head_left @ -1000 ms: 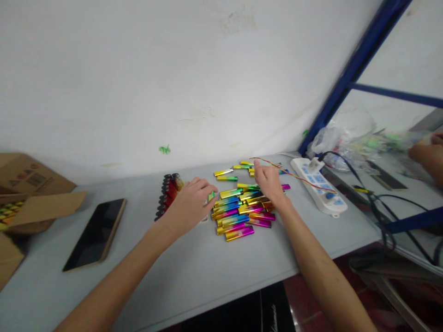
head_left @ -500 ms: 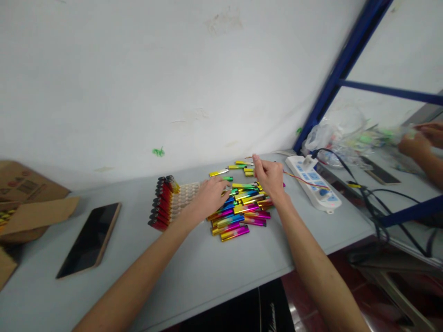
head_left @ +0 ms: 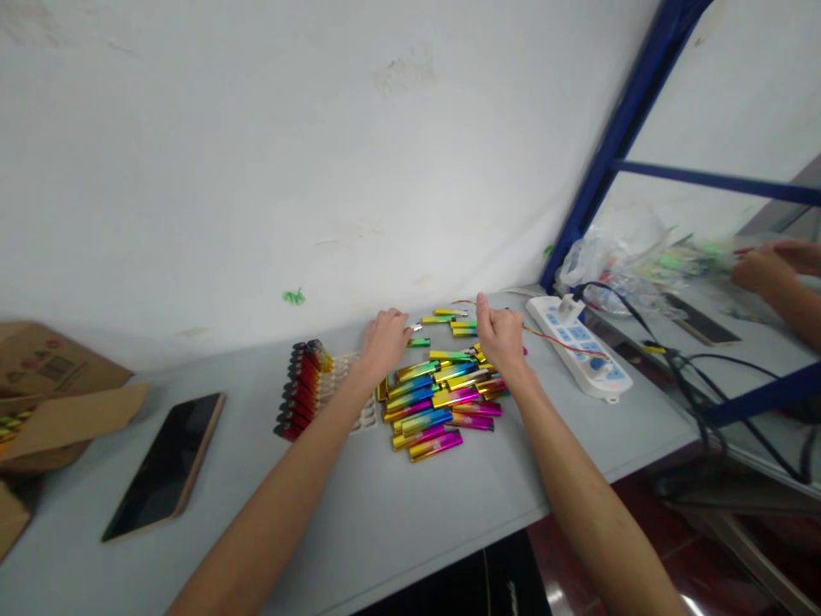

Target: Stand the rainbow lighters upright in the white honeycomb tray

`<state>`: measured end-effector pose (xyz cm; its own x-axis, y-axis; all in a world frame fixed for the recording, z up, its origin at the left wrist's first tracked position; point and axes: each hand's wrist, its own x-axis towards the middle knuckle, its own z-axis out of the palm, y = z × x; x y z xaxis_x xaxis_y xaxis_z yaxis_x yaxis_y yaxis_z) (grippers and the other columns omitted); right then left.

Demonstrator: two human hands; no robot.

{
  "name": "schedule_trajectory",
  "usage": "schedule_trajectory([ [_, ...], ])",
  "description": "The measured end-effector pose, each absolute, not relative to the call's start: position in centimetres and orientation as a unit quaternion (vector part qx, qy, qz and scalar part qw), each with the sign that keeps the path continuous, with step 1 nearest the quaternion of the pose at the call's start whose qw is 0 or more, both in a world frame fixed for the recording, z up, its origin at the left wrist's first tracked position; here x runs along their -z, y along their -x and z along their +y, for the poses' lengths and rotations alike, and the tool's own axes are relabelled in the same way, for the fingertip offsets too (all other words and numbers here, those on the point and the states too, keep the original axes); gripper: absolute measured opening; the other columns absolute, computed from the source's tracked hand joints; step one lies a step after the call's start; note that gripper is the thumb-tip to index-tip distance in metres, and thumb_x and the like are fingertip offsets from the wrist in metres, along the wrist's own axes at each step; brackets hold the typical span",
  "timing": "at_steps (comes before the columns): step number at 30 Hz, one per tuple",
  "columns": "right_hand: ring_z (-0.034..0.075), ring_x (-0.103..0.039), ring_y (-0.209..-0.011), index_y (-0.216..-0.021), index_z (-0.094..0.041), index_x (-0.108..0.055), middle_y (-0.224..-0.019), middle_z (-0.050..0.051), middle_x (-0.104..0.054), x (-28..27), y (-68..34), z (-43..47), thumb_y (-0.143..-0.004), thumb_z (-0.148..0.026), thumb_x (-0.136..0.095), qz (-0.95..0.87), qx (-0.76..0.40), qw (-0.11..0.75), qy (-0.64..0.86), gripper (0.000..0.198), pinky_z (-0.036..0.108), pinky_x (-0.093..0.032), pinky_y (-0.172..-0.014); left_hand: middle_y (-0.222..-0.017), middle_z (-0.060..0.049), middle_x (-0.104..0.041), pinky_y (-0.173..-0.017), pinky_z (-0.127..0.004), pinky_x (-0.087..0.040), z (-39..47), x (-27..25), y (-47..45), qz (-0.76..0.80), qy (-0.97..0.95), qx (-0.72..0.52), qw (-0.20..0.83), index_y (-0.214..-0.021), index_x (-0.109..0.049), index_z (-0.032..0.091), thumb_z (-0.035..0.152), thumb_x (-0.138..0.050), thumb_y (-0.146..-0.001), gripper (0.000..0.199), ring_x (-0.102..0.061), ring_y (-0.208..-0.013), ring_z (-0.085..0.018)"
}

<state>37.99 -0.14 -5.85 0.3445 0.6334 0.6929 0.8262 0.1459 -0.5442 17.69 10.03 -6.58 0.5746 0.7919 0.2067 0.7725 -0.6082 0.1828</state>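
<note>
My left hand [head_left: 385, 340] reaches to the back of the table, its fingers closed around a lighter [head_left: 416, 327] whose silvery end pokes out at the fingertips. My right hand [head_left: 502, 335] is a fist with the thumb up, over the right side of a pile of shiny lighters [head_left: 455, 397] in yellow, green, blue and magenta. What that fist holds is hidden; a thin red-and-yellow wire [head_left: 545, 334] runs by it. Left of the pile lies a pale tray with holes [head_left: 367, 417], partly behind my left forearm. Red lighters with black tops [head_left: 300, 389] stand in its left rows.
A dark phone [head_left: 165, 466] and an open cardboard box [head_left: 61, 368] are at the left. A white power strip [head_left: 577, 346] with plugs sits at the right, beside a blue metal frame [head_left: 599, 162]. Beyond it are plastic bags [head_left: 599, 269] and another person's hands [head_left: 766, 269].
My left hand has moved from the pile's left edge up and back to the loose lighter, closing on it. My right hand stays nearly in place.
</note>
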Motion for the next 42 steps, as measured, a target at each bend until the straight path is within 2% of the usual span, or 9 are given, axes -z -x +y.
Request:
schedule_trajectory([
  [7,0.012,-0.031,-0.043,-0.050,-0.026,-0.025,-0.042,0.000,-0.034,5.8,-37.7,-0.2,-0.106,-0.068,-0.019,-0.582,0.081,0.495,0.640,0.071,0.036,-0.022,-0.056,-0.099,-0.012,-0.071,-0.093,-0.035,-0.050,11.7,7.0,-18.5,0.435,-0.882,-0.162,0.082,-0.103,-0.075,0.015,0.021,-0.066,-0.095,0.013,-0.067,-0.103,-0.026],
  [11,0.012,-0.034,-0.043,-0.050,-0.026,-0.026,-0.043,0.000,-0.035,5.8,-37.6,-0.2,-0.106,-0.068,-0.021,-0.580,0.081,0.498,0.639,0.070,0.036,-0.022,-0.056,-0.107,-0.010,-0.068,-0.092,-0.032,-0.049,9.2,5.6,-16.9,0.414,-0.863,-0.263,0.118,-0.115,-0.067,0.016,0.027,-0.051,-0.104,0.022,-0.066,-0.098,-0.021],
  [16,0.013,-0.036,-0.042,-0.048,-0.027,-0.027,-0.042,0.000,-0.036,5.6,-37.1,-0.4,-0.107,-0.068,-0.020,-0.586,0.068,0.495,0.638,0.071,0.035,-0.024,-0.056,-0.073,0.005,-0.057,-0.059,-0.023,-0.039,4.0,5.0,-13.8,0.368,-0.754,-0.383,0.387,-0.118,-0.057,0.023,0.050,-0.049,-0.104,0.031,-0.051,-0.060,-0.013],
  [19,0.014,-0.034,-0.041,-0.046,-0.028,-0.026,-0.040,0.000,-0.035,5.6,-36.6,-0.4,-0.105,-0.071,-0.019,-0.595,0.058,0.487,0.637,0.074,0.036,-0.023,-0.055,-0.059,0.007,-0.040,-0.049,-0.023,-0.026,1.8,5.2,-12.2,0.380,-0.658,-0.381,0.527,-0.092,-0.061,0.020,0.063,-0.048,-0.099,0.046,-0.036,-0.050,-0.011],
  [22,0.014,-0.032,-0.041,-0.046,-0.028,-0.025,-0.039,0.000,-0.033,5.9,-36.3,-0.4,-0.104,-0.075,-0.018,-0.603,0.049,0.478,0.637,0.074,0.036,-0.023,-0.055,-0.052,0.006,-0.033,-0.046,-0.024,-0.022,0.9,5.5,-11.0,0.364,-0.563,-0.359,0.649,-0.064,-0.051,0.020,0.067,-0.046,-0.092,0.055,-0.027,-0.045,-0.009],
  [24,0.015,-0.035,-0.043,-0.048,-0.028,-0.028,-0.041,0.000,-0.035,6.2,-36.2,-0.5,-0.105,-0.073,-0.018,-0.606,0.023,0.476,0.637,0.073,0.036,-0.026,-0.055,-0.050,0.006,-0.030,-0.044,-0.023,-0.022,0.6,5.6,-10.4,0.353,-0.515,-0.355,0.696,-0.058,-0.043,0.021,0.063,-0.049,-0.089,0.052,-0.024,-0.044,-0.008],
  [28,0.017,-0.054,-0.059,-0.074,-0.025,-0.051,-0.070,0.003,-0.063,6.6,-35.9,-0.6,-0.108,-0.063,-0.027,-0.633,-0.074,0.480,0.603,0.057,0.033,-0.041,-0.065,-0.051,0.008,-0.024,-0.042,-0.021,-0.017,0.2,5.5,-9.8,0.349,-0.462,-0.374,0.725,-0.056,-0.039,0.022,0.055,-0.052,-0.084,0.045,-0.020,-0.043,-0.008],
  [31,0.021,-0.064,-0.080,-0.099,-0.024,-0.054,-0.091,0.005,-0.070,6.9,-35.6,-0.5,-0.108,-0.060,-0.036,-0.651,-0.078,0.477,0.585,0.041,0.036,-0.046,-0.079,-0.051,0.008,-0.023,-0.041,-0.020,-0.016,0.0,5.3,-9.7,0.360,-0.441,-0.378,0.730,-0.056,-0.038,0.022,0.051,-0.051,-0.083,0.042,-0.018,-0.042,-0.007],
  [42,0.022,-0.062,-0.083,-0.099,-0.023,-0.054,-0.084,0.004,-0.066,7.2,-35.4,-0.2,-0.110,-0.054,-0.034,-0.674,-0.042,0.457,0.578,0.038,0.035,-0.044,-0.080,-0.055,0.008,-0.023,-0.041,-0.020,-0.017,-0.5,5.7,-9.4,0.357,-0.421,-0.394,0.735,-0.062,-0.040,0.022,0.058,-0.045,-0.091,0.047,-0.018,-0.043,-0.008],
])
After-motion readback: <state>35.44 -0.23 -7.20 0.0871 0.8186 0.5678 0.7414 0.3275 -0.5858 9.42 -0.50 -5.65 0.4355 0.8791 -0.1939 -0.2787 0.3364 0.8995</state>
